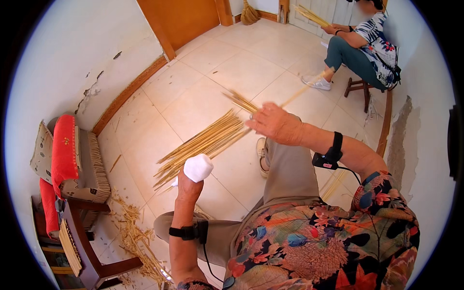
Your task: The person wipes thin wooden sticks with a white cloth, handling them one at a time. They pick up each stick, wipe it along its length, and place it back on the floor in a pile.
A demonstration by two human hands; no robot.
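My left hand (190, 185) is at the near end of a wide sheaf of straw stalks (201, 139). A white cloth-like wrap (198, 168) covers its fingers, so I cannot tell how they grip. My right hand (277, 123) is raised at the sheaf's far end, above my knee, with its fingers closed around stalks. A short bunch of stalk ends (240, 100) sticks out past these fingers. One long, blurred stalk (304, 88) slants up from the right hand, roughly in line with stalks reaching back towards the left hand.
Straw scraps (136, 232) litter the tiles beside a dark wooden chair (90, 250). A cushioned seat with a red cover (65, 156) stands left. Another person (377, 47) sits on a wooden stool (362, 87), holding stalks. A broom (249, 13) leans at the back; loose stalks (335, 185) lie right.
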